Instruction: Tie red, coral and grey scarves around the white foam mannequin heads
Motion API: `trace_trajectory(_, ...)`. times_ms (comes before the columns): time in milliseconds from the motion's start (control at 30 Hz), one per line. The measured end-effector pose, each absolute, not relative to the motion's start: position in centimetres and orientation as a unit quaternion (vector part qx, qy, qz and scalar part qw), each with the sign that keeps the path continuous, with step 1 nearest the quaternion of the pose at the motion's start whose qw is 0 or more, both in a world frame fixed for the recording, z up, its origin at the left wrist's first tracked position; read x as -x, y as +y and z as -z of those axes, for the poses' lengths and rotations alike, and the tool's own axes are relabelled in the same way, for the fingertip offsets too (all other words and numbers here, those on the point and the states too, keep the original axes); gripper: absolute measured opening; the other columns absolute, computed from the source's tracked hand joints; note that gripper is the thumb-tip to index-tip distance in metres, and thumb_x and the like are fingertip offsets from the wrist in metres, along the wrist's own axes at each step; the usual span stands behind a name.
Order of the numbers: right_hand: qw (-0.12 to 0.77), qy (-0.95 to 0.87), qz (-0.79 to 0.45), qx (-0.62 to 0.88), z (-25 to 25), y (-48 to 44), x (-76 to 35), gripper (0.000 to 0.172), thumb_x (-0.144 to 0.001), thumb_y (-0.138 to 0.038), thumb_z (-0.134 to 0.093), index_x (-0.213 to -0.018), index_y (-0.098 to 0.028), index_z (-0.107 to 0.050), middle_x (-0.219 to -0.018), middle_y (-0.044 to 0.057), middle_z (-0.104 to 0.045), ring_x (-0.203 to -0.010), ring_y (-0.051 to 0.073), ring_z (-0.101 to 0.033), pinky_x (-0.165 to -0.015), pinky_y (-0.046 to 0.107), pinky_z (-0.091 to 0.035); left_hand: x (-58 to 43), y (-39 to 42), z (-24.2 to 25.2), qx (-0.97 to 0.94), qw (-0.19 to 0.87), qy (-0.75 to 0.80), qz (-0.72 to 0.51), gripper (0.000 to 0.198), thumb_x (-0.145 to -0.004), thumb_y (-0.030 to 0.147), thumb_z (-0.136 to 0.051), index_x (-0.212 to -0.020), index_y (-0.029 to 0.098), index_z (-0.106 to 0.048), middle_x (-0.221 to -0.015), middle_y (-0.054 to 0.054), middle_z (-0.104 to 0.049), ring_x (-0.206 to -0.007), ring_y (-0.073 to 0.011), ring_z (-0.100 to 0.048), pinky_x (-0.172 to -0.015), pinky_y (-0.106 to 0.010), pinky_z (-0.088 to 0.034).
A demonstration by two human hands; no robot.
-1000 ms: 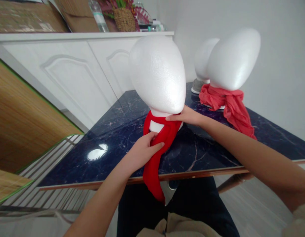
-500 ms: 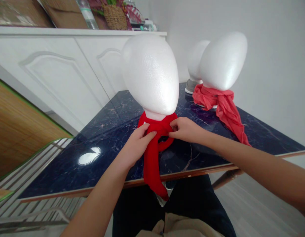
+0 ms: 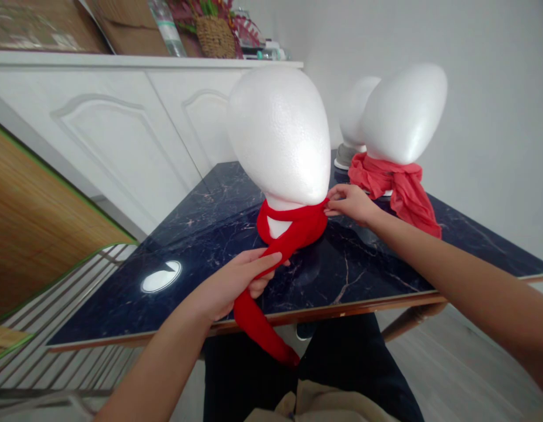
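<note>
A white foam head (image 3: 282, 132) stands on the dark blue marbled table, its neck wrapped by a red scarf (image 3: 304, 228). The long tail of the scarf runs down past the table's front edge. My left hand (image 3: 253, 272) is closed round this tail in front and to the left of the neck, thumb on top. At the right side of the neck, my right hand (image 3: 345, 202) pinches the edge of the red loop. A small white triangle of neck shows between the scarf's layers.
Behind on the right, another foam head (image 3: 405, 114) wears a coral scarf (image 3: 414, 196), with a third head (image 3: 357, 111) partly hidden. A round white sticker (image 3: 160, 277) lies on the table (image 3: 209, 223) at left. White cabinets (image 3: 106, 129) hold boxes and a basket.
My left hand has moved down, drawing the scarf tail toward the lower left. My right hand has shifted right and up to the loop's right edge. The view has shifted slightly.
</note>
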State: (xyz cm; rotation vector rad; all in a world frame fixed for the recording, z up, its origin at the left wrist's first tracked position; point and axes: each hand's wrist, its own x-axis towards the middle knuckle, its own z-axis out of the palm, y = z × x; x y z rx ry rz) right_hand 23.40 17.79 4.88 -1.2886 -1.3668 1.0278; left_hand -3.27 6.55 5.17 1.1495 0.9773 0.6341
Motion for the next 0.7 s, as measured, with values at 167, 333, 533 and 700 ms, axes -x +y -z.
trace_trajectory(167,0.499,-0.570,-0.379,0.532,-4.8,18.8,-23.2,0.026,-0.068,0.006,-0.068,-0.071,-0.017,-0.056,-0.064,-0.002,-0.061,-0.057,0.015,-0.068,-0.061,0.028,-0.064,4.1,4.0,-5.3,-0.584,0.623,0.473,-0.216,0.034,-0.092,0.050,-0.057,-0.089,0.017,-0.065,-0.052,0.008,-0.035,-0.046,-0.0066,-0.026,-0.042,-0.016,-0.020)
trace_trajectory(333,0.497,-0.579,-0.324,0.559,-5.4,20.7,-23.2,0.026,-0.068,0.010,-0.061,-0.070,-0.016,-0.057,-0.060,-0.004,-0.059,-0.057,0.014,-0.066,-0.065,0.029,-0.062,5.6,2.8,-5.5,-0.585,0.601,0.501,-0.213,0.040,-0.092,0.057,-0.054,-0.086,0.019,-0.062,-0.052,0.007,-0.040,-0.047,-0.0075,-0.029,-0.044,-0.017,-0.021)
trace_trajectory(533,0.487,-0.580,-0.312,0.573,-5.5,22.0,-23.3,0.025,-0.067,0.008,-0.061,-0.072,-0.015,-0.057,-0.060,-0.002,-0.061,-0.060,0.015,-0.065,-0.067,0.028,-0.060,6.5,2.1,-5.7,-0.591,0.569,0.531,-0.213,0.042,-0.090,0.060,-0.055,-0.081,0.019,-0.059,-0.053,0.006,-0.041,-0.050,-0.0088,-0.030,-0.047,-0.019,-0.021)
trace_trajectory(700,0.474,-0.579,-0.285,0.599,-5.4,22.6,-23.8,0.021,-0.071,0.007,-0.055,-0.079,-0.013,-0.058,-0.061,0.000,-0.062,-0.059,0.012,-0.064,-0.067,0.025,-0.056,6.9,0.3,-5.8,-0.595,0.578,0.525,-0.189,0.043,-0.090,0.061,-0.054,-0.080,0.019,-0.062,-0.056,0.006,-0.038,-0.053,-0.0098,-0.030,-0.049,-0.021,-0.021)
